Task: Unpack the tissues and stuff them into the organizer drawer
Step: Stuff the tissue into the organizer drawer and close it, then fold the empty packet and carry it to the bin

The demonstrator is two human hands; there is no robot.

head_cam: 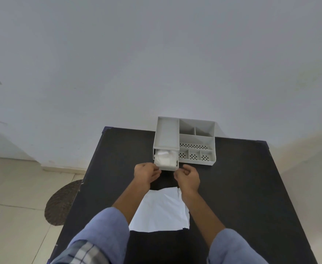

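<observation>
A grey desk organizer [196,139] stands at the far edge of the black table [242,187]. Its drawer [167,167] on the left is pulled partly out, with crumpled white tissue [165,158] inside. My left hand [146,173] is at the drawer's front left corner, fingers curled against it. My right hand [188,177] is at the front right corner, fingers curled. Whether either hand grips the drawer front is unclear. A flat white tissue sheet [161,210] lies on the table between my forearms.
The organizer has several open compartments [196,147], some with perforated bottoms. A white wall rises just behind the table. A round woven mat [61,202] lies on the tiled floor to the left of the table.
</observation>
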